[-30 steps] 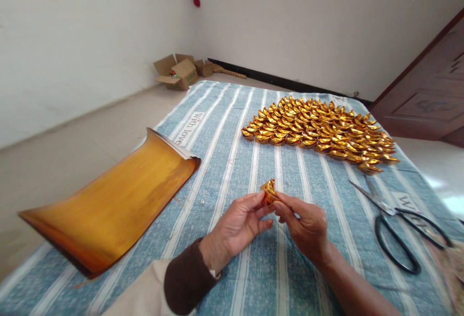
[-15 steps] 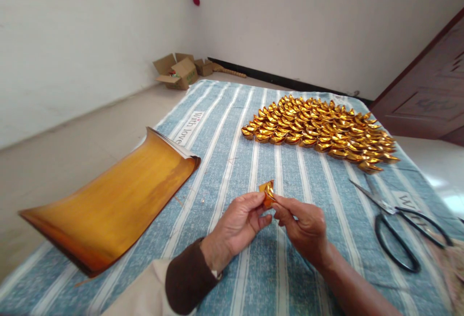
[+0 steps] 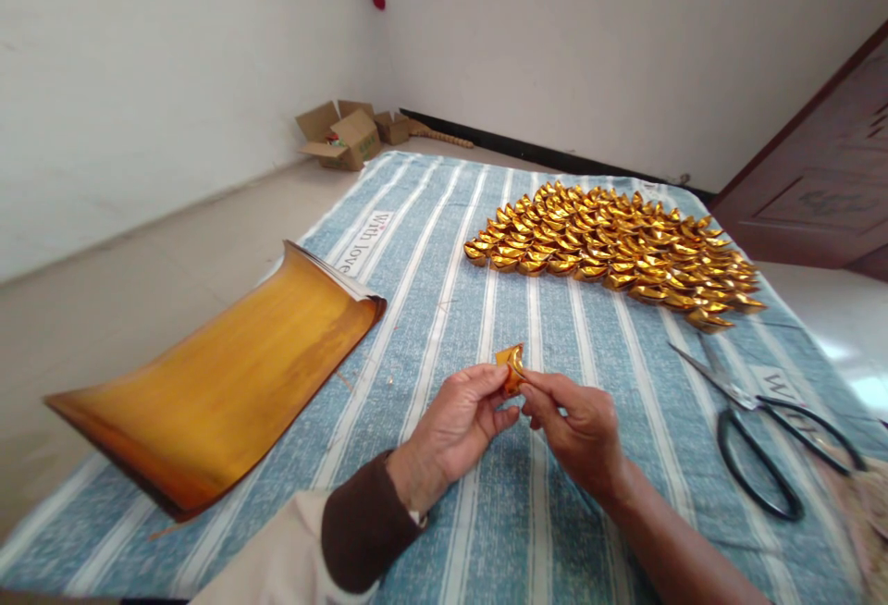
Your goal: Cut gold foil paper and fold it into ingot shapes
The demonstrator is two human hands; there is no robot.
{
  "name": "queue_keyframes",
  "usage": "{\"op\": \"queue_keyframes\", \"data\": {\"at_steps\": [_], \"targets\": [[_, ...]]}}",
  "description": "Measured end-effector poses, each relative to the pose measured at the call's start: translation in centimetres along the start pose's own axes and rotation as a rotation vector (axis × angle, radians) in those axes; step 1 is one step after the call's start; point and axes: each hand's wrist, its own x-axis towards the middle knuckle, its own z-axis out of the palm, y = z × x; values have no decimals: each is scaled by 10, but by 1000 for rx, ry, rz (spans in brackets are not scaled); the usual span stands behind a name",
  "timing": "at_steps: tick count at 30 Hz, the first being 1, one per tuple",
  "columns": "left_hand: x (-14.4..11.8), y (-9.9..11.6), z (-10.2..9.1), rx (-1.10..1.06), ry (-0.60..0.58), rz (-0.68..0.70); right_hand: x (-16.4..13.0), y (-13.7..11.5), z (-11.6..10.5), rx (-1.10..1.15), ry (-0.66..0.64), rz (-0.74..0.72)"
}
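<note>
Two hands (image 3: 520, 425), one gold ingot (image 3: 511, 364)

Both hands (image 3: 517, 425) meet at the fingertips, pinched closed.

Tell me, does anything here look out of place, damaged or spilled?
Nothing looks damaged or spilled. The gold paper stack curls up at its far edge, and the scissors lie open beside the tidy folded gold pieces.

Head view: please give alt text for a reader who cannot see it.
Two hands, left hand and right hand, pinch a small folded gold paper piece above a blue striped cloth. Beyond lie rows of folded gold pieces, a gold paper stack at left, black scissors at right.
</note>
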Motion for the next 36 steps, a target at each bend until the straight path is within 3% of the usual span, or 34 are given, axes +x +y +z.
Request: {"op": "queue_keyframes", "data": {"at_steps": [11, 19, 29, 36], "targets": [[1, -2, -1, -2, 17, 1, 1, 5, 0, 20, -13, 43], [1, -3, 0, -8, -60, 25, 6, 4, -6, 59, -69, 50], [2, -3, 0, 26, 54, 64, 4, 5, 2, 24, -65, 95], [3, -4, -1, 41, 50, 60, 3, 7, 4, 62, -39, 55]]}}
